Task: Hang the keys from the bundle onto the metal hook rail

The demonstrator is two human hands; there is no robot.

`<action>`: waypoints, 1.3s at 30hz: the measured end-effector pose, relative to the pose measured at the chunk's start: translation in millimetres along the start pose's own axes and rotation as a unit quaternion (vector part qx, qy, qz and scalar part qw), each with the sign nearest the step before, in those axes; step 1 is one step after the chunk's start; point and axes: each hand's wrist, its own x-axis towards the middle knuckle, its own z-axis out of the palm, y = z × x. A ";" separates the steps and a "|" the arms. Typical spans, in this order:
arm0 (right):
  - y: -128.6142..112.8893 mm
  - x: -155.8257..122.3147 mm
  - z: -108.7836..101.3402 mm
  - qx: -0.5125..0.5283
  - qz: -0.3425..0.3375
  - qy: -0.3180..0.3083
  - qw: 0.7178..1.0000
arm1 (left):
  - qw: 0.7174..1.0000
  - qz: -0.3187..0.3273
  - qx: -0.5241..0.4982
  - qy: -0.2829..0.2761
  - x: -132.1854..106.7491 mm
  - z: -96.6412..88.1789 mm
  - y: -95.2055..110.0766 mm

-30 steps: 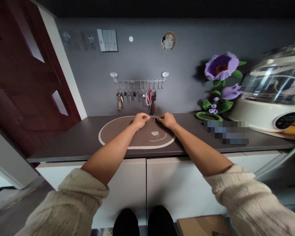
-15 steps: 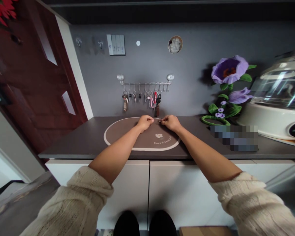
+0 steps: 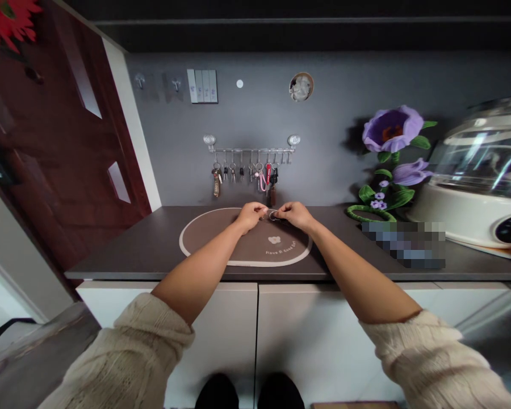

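Note:
Above the brown oval mat (image 3: 208, 236), my left hand (image 3: 251, 217) is closed in a pinch near its back edge. Something small may be between its fingertips, but I cannot make it out. Just to the right, my right hand (image 3: 297, 215) pinches a metal key ring (image 3: 273, 216), whose loop points toward the left hand. A small gap separates the two hands. Behind them, several bunches of keys (image 3: 233, 173) hang from a clear hook rail (image 3: 253, 150) on the grey wall.
Purple fabric flowers (image 3: 394, 136) stand at the right beside a white appliance with a clear top (image 3: 472, 204). A blurred-out patch (image 3: 404, 244) lies before them. White cabinet doors (image 3: 213, 335) sit below the dark counter (image 3: 123, 244). A dark red door (image 3: 68, 113) is at left.
The key ring in my right hand has turned, so its loop shows more clearly. Both hands stay close together over the mat. The camera has tilted up slightly.

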 end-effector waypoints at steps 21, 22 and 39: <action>-6.7 -3.0 -0.9 0.372 0.060 0.000 0.926 | 0.994 0.008 -0.103 -0.037 -2.5 3.2 5.7; -6.6 -2.8 -0.9 0.375 0.056 0.003 0.925 | 0.994 0.009 -0.105 -0.038 -2.9 3.5 6.3; -12.8 9.2 -6.1 0.407 0.003 0.091 0.909 | 0.994 0.009 -0.107 0.011 -2.3 6.1 5.2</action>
